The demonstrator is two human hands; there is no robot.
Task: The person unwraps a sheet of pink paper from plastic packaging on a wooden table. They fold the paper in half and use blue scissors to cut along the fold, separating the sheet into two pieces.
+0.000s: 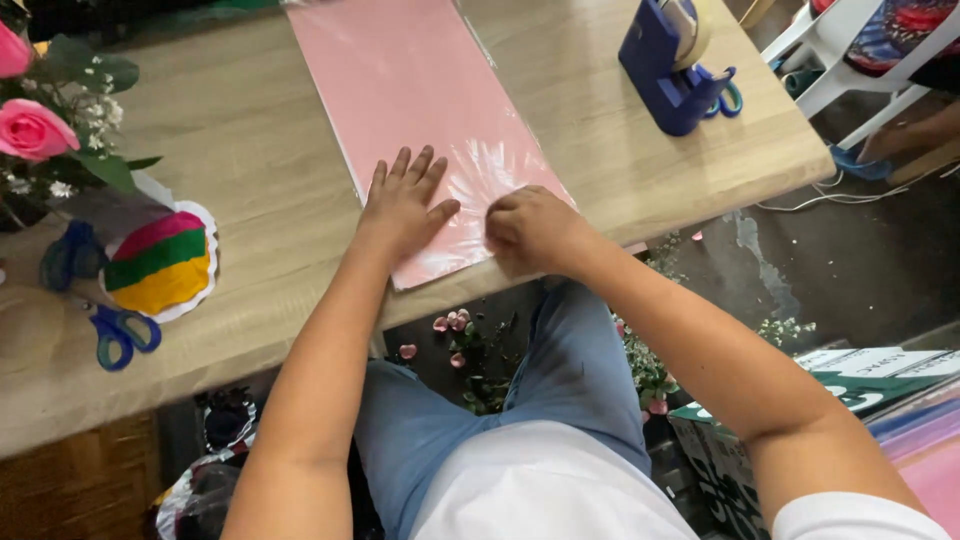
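L hand (405, 205) flat on pink paper (420, 110), palm down, fingers (412, 167) spread & straight, thumb out to the side toward R hand; grips nothing, just presses the sheet onto the table (250, 140). R hand (530, 230) just beside it, curled into a loose fist, knuckles up, fingertips tucked under at the near edge of the paper; looks like a pinch on the clear plastic wrap (500, 165) or sheet edge but can't tell what exactly is between the fingers, they're hidden under the hand. Plastic is crinkled & shiny right ahead of R knuckles and between the two hands.

Paper runs long, away from the fingertips to the far table edge, near end under both hands & close to the table's near edge.

Beyond R hand, well apart: blue tape dispenser (665, 65) w/ blue-handled scissors (725, 95) touching it. Well off L hand's pinky side: striped round thing (158, 262) (pink/green/yellow, white scalloped rim), second scissors (118, 333) w/ blue handles near it, pink roses (35, 128) w/ leaves further off at the table corner.

Below the wrists, under the table: jeans, petals (450, 322) & stem bits on the floor
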